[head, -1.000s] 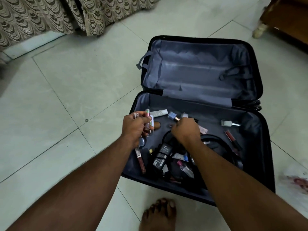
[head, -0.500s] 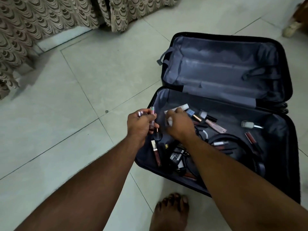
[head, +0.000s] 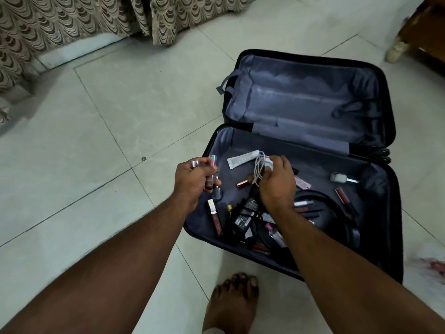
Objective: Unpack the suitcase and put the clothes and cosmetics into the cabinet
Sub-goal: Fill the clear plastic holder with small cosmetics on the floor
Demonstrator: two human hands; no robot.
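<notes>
The suitcase is laid open on the tiled floor, cosmetics scattered in its near half. Several small cosmetic tubes are gripped in the left hand. A coiled white cable is grasped by the right hand over the suitcase.

A home; tiled floor, patterned curtain.
</notes>
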